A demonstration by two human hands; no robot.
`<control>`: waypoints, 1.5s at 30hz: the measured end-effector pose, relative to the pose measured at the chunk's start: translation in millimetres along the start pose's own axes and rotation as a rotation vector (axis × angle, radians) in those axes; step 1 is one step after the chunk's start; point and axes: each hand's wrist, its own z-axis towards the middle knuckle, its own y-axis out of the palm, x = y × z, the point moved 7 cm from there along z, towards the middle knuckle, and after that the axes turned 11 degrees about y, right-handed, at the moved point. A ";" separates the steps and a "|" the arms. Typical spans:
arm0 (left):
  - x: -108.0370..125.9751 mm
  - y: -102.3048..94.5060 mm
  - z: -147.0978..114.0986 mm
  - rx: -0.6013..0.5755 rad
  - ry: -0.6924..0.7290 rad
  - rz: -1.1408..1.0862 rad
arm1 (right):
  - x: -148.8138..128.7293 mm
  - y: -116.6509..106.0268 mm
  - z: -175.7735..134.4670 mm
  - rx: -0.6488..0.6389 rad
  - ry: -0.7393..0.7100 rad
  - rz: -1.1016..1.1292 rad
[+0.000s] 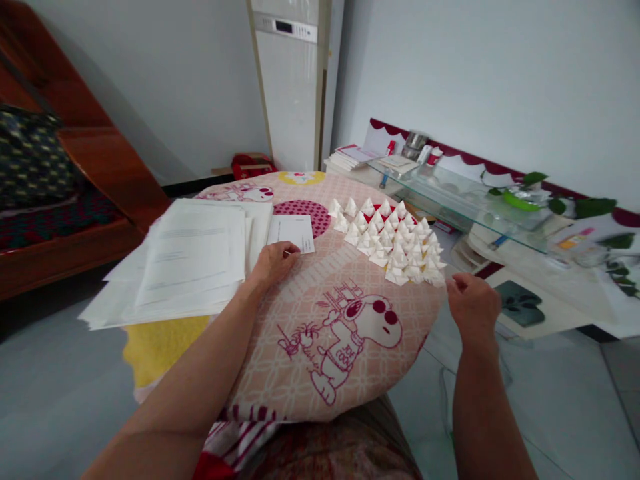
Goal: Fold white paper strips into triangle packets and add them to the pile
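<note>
My left hand [274, 261] is closed in a pinch at the near edge of a small white sheet of paper [294, 230] with faint print on it, lying on the round table. Off the table's right edge, my right hand [473, 300] has its fingers curled closed. Its fingertips are close to the nearest of several rows of white folded paper pyramids [400, 247]; whether anything is between them is hidden. Left of my left hand lies a loose pile of larger white printed sheets [193, 250].
A pink patterned cloth [320, 373] with cartoon figures covers the table. To the right stands a low glass-topped stand [450, 183] with cups, papers and a plant. A tall white cabinet-like unit [290, 87] is behind, and a wooden seat [100, 167] is at left.
</note>
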 end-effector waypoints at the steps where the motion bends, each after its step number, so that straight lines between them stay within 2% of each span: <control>1: -0.4 -0.1 0.2 0.006 0.000 -0.001 | -2.4 -7.2 -3.2 0.010 -0.029 0.074; 3: -1.9 0.1 0.4 0.019 -0.001 -0.010 | -11.8 -14.3 -11.6 -0.025 -0.085 0.192; 5: -3.9 1.1 0.2 0.033 -0.001 -0.038 | -29.2 -10.7 -22.9 -0.130 -0.136 0.278; 8: -6.8 2.5 -0.8 0.071 -0.005 -0.097 | -73.1 6.9 -47.4 -0.378 -0.281 0.354; 12: -8.8 1.3 -2.2 0.129 -0.023 -0.133 | -138.5 23.8 -76.6 -0.587 -0.474 0.370; 15: -13.2 -3.3 -3.9 0.194 -0.081 -0.141 | -184.3 33.2 -87.0 -0.652 -0.605 0.355; 18: -19.1 -8.7 -6.4 0.275 -0.134 -0.155 | -223.5 55.6 -89.6 -0.711 -0.669 0.272; 21: -21.9 -8.6 -7.8 0.289 -0.149 -0.162 | -252.7 86.0 -84.9 -0.666 -0.645 0.164; 24: -21.4 -6.2 -8.5 0.267 -0.154 -0.134 | -275.7 113.1 -86.4 -0.626 -0.682 0.173; 27: -19.2 -3.6 -8.8 0.244 -0.138 -0.102 | -287.3 133.3 -89.2 -0.582 -0.705 0.200; 31: -19.0 -2.2 -10.4 0.245 -0.114 -0.080 | -291.0 148.5 -91.8 -0.542 -0.743 0.245; 36: -8.0 -15.7 -14.2 0.372 0.068 0.109 | -277.0 140.4 -85.7 -0.494 -0.762 0.500; 38: -4.0 -17.9 -14.5 0.372 0.128 0.173 | -268.1 134.0 -82.4 -0.568 -0.766 0.625; 40: -4.2 -15.5 -12.8 0.308 0.137 0.160 | -259.4 128.9 -78.0 -0.700 -0.745 0.727; 43: -5.7 -6.8 -9.8 0.136 0.111 0.030 | -245.8 125.8 -68.0 -0.899 -0.631 0.817; 45: -5.9 -0.8 -10.1 0.006 0.060 -0.056 | -235.9 131.4 -62.2 -1.041 -0.497 0.831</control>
